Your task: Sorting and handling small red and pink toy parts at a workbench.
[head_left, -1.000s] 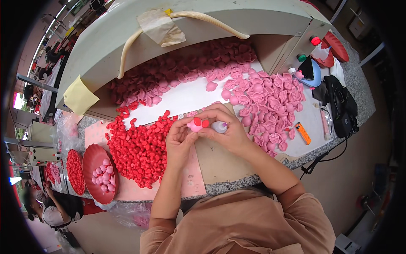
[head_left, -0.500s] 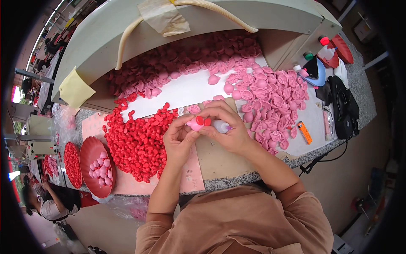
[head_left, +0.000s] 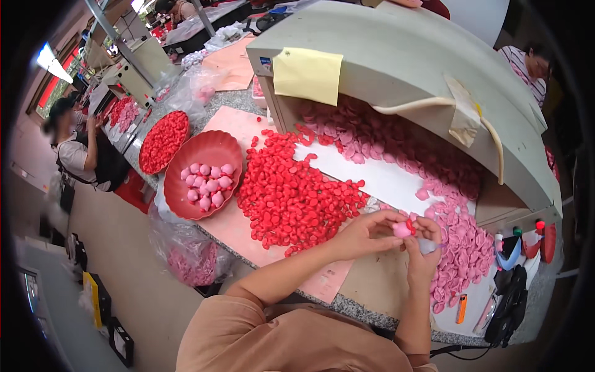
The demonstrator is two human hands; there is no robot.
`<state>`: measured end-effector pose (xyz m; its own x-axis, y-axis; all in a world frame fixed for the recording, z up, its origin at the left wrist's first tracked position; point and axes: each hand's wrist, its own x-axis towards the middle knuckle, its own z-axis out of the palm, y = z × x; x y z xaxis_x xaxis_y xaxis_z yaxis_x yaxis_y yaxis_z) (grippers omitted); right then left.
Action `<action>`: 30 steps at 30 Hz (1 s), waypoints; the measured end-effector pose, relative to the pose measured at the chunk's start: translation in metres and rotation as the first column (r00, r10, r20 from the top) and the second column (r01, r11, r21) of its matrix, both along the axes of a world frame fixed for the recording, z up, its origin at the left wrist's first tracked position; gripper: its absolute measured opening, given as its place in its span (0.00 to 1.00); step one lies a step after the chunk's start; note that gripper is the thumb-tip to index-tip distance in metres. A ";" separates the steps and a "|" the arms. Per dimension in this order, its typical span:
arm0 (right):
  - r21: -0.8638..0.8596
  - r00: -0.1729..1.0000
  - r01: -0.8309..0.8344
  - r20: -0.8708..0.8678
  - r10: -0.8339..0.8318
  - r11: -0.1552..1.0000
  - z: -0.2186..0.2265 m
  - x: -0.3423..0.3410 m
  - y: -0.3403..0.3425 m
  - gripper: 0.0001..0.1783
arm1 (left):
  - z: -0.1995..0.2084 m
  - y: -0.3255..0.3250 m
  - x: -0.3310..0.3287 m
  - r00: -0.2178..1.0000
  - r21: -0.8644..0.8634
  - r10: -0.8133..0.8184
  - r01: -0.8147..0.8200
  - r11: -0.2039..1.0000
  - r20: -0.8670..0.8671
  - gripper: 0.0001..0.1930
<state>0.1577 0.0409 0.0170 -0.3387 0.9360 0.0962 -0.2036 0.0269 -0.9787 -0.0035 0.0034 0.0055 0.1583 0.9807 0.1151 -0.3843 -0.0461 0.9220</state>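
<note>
A small pink rounded piece [head_left: 401, 230] with a red part [head_left: 409, 224] on it sits between the fingertips of both hands. My left hand [head_left: 372, 234] is closed on the pink piece. Close beside it, my right hand [head_left: 423, 260] has its fingertips at the red part and keeps a small translucent squeeze bottle [head_left: 427, 246] with a purplish tip in its grip. Left of the hands spreads a heap of small red pieces [head_left: 291, 198]. Pink petal-like pieces [head_left: 462, 254] are piled to the right.
A red scalloped bowl [head_left: 173, 198] holding pink balls and a tray of red pieces [head_left: 164, 142] stand at left. Behind the hands rises a grey hood [head_left: 396, 56] over more pink pieces. An orange lighter [head_left: 462, 309] and a black bag [head_left: 511, 304] lie at right.
The view has swung left, so the bench and hands appear further right and lower. Both hands still hold the pink piece and the bottle close together.
</note>
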 end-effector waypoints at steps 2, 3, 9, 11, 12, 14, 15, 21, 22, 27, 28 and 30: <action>-0.014 1.000 -0.005 -0.003 0.004 1.000 0.005 0.000 -0.001 0.25 | -0.007 0.002 -0.004 0.997 0.152 0.053 -0.044 0.987 -0.056 0.21; -0.026 1.000 0.012 -0.012 -0.013 1.000 0.006 -0.005 0.001 0.26 | -0.002 0.002 -0.007 0.993 0.128 0.080 -0.069 0.989 -0.082 0.21; 0.060 0.996 0.009 -0.089 -0.004 0.998 0.009 -0.015 0.011 0.33 | 0.000 0.006 -0.020 0.990 0.020 0.135 -0.134 0.991 -0.030 0.21; 0.028 0.999 -0.041 -0.012 0.041 0.999 0.007 -0.005 0.014 0.33 | -0.002 0.011 -0.015 0.996 0.007 0.085 -0.085 0.996 0.037 0.21; 0.047 0.999 -0.045 0.009 0.044 0.998 0.000 -0.003 0.015 0.28 | 0.000 0.011 -0.012 0.993 -0.042 0.094 -0.092 0.995 0.070 0.21; 0.136 0.997 -0.043 0.066 0.034 0.990 -0.004 0.001 0.016 0.25 | 0.000 0.012 -0.008 0.992 -0.089 0.093 -0.085 0.992 0.090 0.20; 0.216 0.991 -0.063 0.130 0.036 0.974 -0.005 0.001 0.013 0.23 | -0.004 0.011 -0.006 0.992 -0.033 0.100 -0.097 0.995 0.077 0.20; 0.156 0.991 -0.130 0.062 0.122 0.979 -0.005 0.003 0.014 0.18 | -0.004 0.006 -0.005 0.993 0.008 0.116 -0.117 0.993 0.036 0.21; 0.157 0.991 -0.125 0.056 0.118 0.980 -0.002 0.004 0.014 0.18 | -0.005 0.006 -0.005 0.992 0.017 0.120 -0.121 0.992 0.035 0.21; 0.406 0.978 -0.130 0.203 0.049 0.905 0.008 0.004 0.014 0.15 | -0.009 0.007 -0.011 0.993 0.049 0.117 -0.117 0.992 0.006 0.20; 0.405 0.978 -0.129 0.202 0.049 0.905 0.007 0.003 0.014 0.15 | -0.009 0.007 -0.011 0.993 0.070 0.114 -0.115 0.991 0.018 0.19; 0.409 0.988 -0.107 0.146 0.051 0.906 0.005 0.001 0.013 0.15 | -0.008 0.007 -0.012 0.991 0.121 0.133 -0.130 0.984 -0.014 0.18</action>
